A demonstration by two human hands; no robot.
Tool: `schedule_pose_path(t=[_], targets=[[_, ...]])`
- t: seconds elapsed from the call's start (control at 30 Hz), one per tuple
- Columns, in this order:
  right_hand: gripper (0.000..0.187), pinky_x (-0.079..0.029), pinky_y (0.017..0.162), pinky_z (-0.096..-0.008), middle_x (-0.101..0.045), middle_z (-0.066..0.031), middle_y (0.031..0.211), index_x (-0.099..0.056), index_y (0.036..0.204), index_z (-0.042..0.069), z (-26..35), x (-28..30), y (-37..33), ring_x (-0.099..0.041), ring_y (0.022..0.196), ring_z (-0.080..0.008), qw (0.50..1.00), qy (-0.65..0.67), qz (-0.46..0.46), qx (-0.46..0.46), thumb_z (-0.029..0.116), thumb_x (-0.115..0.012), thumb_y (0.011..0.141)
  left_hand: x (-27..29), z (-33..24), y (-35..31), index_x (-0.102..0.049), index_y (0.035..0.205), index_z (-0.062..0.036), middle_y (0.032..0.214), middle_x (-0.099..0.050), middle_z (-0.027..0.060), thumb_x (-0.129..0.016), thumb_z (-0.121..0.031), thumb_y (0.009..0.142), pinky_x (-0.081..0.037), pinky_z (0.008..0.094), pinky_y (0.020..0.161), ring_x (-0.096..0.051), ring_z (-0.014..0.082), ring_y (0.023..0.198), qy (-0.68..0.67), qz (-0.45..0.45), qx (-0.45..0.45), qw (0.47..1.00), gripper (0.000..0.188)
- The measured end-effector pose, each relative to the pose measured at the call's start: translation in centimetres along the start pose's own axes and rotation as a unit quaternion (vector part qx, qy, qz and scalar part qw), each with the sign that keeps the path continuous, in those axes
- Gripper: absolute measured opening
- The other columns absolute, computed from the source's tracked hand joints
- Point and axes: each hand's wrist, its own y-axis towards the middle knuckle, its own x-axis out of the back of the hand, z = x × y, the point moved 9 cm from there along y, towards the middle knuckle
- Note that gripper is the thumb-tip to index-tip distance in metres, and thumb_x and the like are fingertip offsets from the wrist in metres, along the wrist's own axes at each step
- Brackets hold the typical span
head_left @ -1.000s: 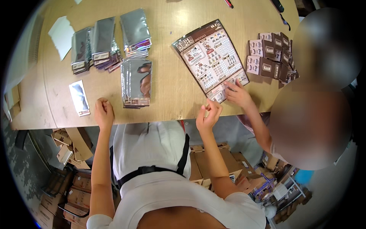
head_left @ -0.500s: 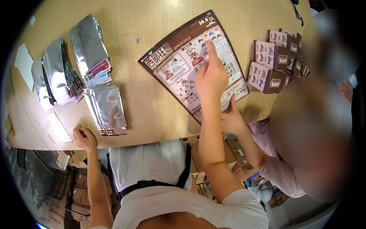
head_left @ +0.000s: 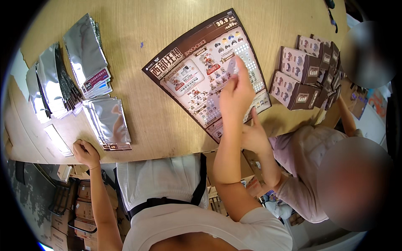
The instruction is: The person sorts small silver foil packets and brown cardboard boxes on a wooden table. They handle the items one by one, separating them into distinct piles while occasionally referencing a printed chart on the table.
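Observation:
A large brown-and-cream printed poster sheet (head_left: pixel 180 69) lies tilted on the table. Over its right half is my right hand (head_left: pixel 236 96), index finger stretched out and pointing at the rows of small squares, with nothing held. At the poster's lower right edge, another person's hand (head_left: pixel 256 136) rests with its thumb up. My left hand (head_left: pixel 87 153) is curled into a loose fist on the table's near edge, nothing visible in it. Next to it are a narrow white card (head_left: pixel 57 140) and a stack of silver foil packets (head_left: pixel 108 121).
More silver foil packets (head_left: pixel 85 48) lie in piles (head_left: pixel 50 69) at the left, beside white paper (head_left: pixel 18 73). Several small brown-and-pink boxes (head_left: pixel 289 85) are stacked at the right. Another person (head_left: pixel 307 150) stands close on my right. Cardboard boxes (head_left: pixel 86 209) sit below the table.
My right fingertip has moved down the poster, from the small pictures near the top to the squares below. The view has shifted slightly. The other person leans back, and another arm shows beyond the boxes.

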Motion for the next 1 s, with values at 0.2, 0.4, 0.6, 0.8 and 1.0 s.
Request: schedule_pose_path(t=[0.2, 0.4, 0.6, 0.8, 1.0], targets=[[0.034, -0.032, 0.053, -0.0185, -0.043, -0.0005, 0.063, -0.042, 0.115, -0.005, -2.7, 2.4, -3.6, -0.037, 0.056, -0.0067, 0.984, 0.135, -0.103, -0.06, 0.002, -0.045, 0.082, -0.4, 0.8, -0.4, -0.048, 0.072, -0.0021, 0.061, -0.044, 0.0074, -0.048, -0.011, 0.081, -0.033, 0.0333, 0.05, -0.04, 0.0221, 0.054, 0.01, 0.001, 0.016, 1.0, 0.013], [0.042, -0.04, 0.054, -0.0257, -0.051, -0.0076, 0.065, -0.044, 0.119, 0.0, -1.5, 0.3, -5.6, -0.048, 0.056, -0.0156, 0.995, 0.095, -0.014, -0.031, -0.002, -0.045, 0.076, -0.4, 1.2, -0.4, -0.049, 0.073, -0.0017, 0.063, -0.044, 0.0076, -0.048, -0.01, 0.081, -0.032, 0.033, 0.05, -0.04, 0.0216, 0.054, 0.007, 0.013, 0.009, 1.0, 0.012], [0.059, -0.045, 0.053, -0.0346, -0.058, -0.014, 0.071, -0.038, 0.126, 0.009, 0.6, -1.8, -3.5, -0.056, 0.058, -0.0264, 0.995, -0.029, 0.091, 0.02, -0.004, -0.048, 0.069, -0.5, 1.3, -0.4, -0.049, 0.073, -0.0015, 0.063, -0.044, 0.0076, -0.047, -0.009, 0.081, -0.032, 0.0326, 0.05, -0.04, 0.0219, 0.054, 0.008, 0.012, 0.008, 1.0, 0.012], [0.06, -0.044, 0.054, -0.0381, -0.058, -0.0186, 0.068, -0.037, 0.127, 0.011, 1.1, -2.2, -3.0, -0.056, 0.055, -0.0315, 0.993, -0.047, 0.11, 0.009, -0.004, -0.044, 0.07, -0.3, 0.9, -0.3, -0.049, 0.072, -0.0025, 0.062, -0.044, 0.0068, -0.048, -0.01, 0.08, -0.032, 0.0325, 0.052, -0.039, 0.0212, 0.055, 0.003, 0.013, 0.026, 1.0, 0.011], [0.063, -0.043, 0.053, -0.04, -0.057, -0.0186, 0.062, -0.03, 0.131, 0.012, 1.2, -2.7, -2.6, -0.055, 0.054, -0.0334, 0.982, -0.092, 0.165, -0.018, -0.003, -0.044, 0.071, -0.2, 0.7, -0.3, -0.048, 0.07, -0.0031, 0.061, -0.043, 0.0053, -0.049, -0.01, 0.079, -0.031, 0.0316, 0.05, -0.038, 0.0201, 0.054, -0.009, 0.004, 0.015, 1.0, 0.011]])
